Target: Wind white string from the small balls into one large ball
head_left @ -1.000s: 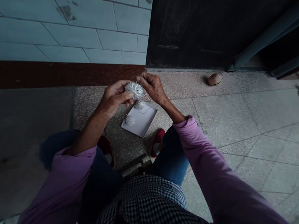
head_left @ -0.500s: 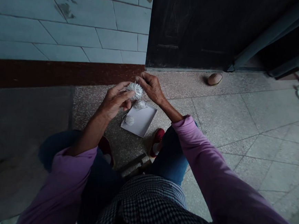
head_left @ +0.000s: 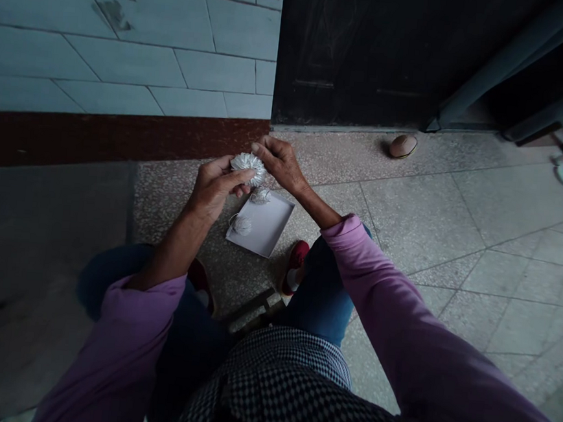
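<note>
Between the thumb and fingers of my left hand (head_left: pixel 214 186) is a round, ridged bundle of white yarn (head_left: pixel 247 164). My right hand (head_left: pixel 281 162) is closed in a pinch at the bundle's right edge; whatever sits between its fingertips is too small to make out. Below the hands, a shallow white box (head_left: pixel 264 230) lies on the floor. One small ball of white yarn (head_left: pixel 241 225) rests at its left side, and another white yarn ball (head_left: pixel 261 196) is at its far edge, just under the bundle.
A dark door (head_left: pixel 362 55) and a tiled wall (head_left: pixel 127 62) stand ahead. Near the door's foot lies a brownish rounded object (head_left: pixel 403 146). My red shoes (head_left: pixel 298 256) are either side of the box, on the speckled floor (head_left: pixel 423 202).
The yarn bundle has turned in my left hand, showing more of its ridged round face. My right hand stays close to its edge, with only a small shift.
</note>
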A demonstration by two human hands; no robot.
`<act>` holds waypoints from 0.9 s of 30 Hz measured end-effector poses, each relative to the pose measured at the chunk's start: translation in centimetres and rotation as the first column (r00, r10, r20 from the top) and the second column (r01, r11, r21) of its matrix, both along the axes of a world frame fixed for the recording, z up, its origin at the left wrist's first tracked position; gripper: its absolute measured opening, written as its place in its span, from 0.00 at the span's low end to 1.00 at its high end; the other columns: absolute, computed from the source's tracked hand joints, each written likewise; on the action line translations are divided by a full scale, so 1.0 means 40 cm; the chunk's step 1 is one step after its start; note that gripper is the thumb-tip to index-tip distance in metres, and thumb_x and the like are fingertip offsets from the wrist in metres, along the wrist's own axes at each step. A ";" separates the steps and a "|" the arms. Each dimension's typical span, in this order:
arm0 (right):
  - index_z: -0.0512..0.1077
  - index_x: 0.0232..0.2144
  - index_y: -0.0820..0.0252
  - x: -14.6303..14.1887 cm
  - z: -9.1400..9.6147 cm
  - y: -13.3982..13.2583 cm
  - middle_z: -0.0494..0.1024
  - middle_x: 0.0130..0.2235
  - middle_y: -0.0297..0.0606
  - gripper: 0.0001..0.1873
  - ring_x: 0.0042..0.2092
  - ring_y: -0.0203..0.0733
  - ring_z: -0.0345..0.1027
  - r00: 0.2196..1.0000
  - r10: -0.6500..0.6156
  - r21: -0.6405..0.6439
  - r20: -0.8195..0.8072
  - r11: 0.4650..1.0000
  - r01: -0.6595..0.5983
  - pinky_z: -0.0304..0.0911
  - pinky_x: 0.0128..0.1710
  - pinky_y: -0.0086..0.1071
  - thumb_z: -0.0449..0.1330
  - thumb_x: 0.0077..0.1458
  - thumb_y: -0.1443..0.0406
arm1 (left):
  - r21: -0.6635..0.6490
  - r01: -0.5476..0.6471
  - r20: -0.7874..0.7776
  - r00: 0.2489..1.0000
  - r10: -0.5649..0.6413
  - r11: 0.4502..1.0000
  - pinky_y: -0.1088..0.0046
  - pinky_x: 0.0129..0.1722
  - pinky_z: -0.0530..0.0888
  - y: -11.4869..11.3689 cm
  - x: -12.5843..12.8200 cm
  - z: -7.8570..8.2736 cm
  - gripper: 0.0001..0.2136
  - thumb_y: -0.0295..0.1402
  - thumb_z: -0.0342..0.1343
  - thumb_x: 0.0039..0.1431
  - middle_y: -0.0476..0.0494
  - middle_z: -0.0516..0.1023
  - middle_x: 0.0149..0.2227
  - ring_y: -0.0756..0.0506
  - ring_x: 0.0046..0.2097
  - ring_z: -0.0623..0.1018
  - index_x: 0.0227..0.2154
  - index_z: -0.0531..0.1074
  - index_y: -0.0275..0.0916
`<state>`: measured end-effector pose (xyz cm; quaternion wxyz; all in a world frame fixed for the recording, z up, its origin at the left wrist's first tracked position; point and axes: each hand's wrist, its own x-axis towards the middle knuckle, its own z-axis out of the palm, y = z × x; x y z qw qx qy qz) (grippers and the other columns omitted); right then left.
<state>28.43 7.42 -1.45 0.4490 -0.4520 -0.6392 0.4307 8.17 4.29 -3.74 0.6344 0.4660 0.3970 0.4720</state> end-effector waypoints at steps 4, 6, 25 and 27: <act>0.62 0.32 0.50 -0.016 -0.014 -0.014 0.61 0.32 0.28 0.42 0.36 0.40 0.58 0.995 0.011 -0.121 -0.103 0.992 -0.023 0.57 0.35 0.33 0.68 0.86 0.30 | -0.023 -0.035 0.073 0.997 0.037 0.999 0.70 0.30 0.70 0.004 0.007 0.005 0.24 0.39 0.89 0.52 0.48 0.88 0.38 0.50 0.30 0.77 0.45 0.84 0.40; 0.63 0.33 0.50 -0.022 -0.020 -0.018 0.62 0.32 0.28 0.41 0.35 0.39 0.57 0.991 0.005 -0.161 -0.133 0.987 -0.027 0.55 0.34 0.32 0.70 0.86 0.31 | -0.039 -0.068 0.114 0.991 0.072 0.997 0.72 0.29 0.71 0.002 0.015 0.011 0.25 0.39 0.89 0.50 0.47 0.89 0.39 0.51 0.30 0.77 0.46 0.85 0.40; 0.80 0.44 0.57 -0.027 -0.019 -0.107 0.86 0.45 0.37 0.15 0.49 0.46 0.78 0.855 0.365 -0.074 0.368 0.928 -0.364 0.68 0.58 0.34 0.66 0.93 0.66 | -0.030 -0.449 -0.094 0.891 0.445 0.893 0.78 0.31 0.69 0.042 0.008 0.051 0.23 0.26 0.82 0.42 0.52 0.83 0.35 0.49 0.34 0.76 0.38 0.76 0.40; 0.80 0.45 0.59 0.000 0.006 -0.102 0.86 0.46 0.37 0.16 0.50 0.45 0.78 0.875 0.324 -0.038 0.358 0.942 -0.334 0.68 0.58 0.34 0.64 0.94 0.66 | 0.045 -0.391 -0.205 0.897 0.391 0.919 0.78 0.29 0.67 0.033 0.011 0.053 0.21 0.27 0.80 0.37 0.54 0.80 0.30 0.49 0.32 0.73 0.35 0.78 0.40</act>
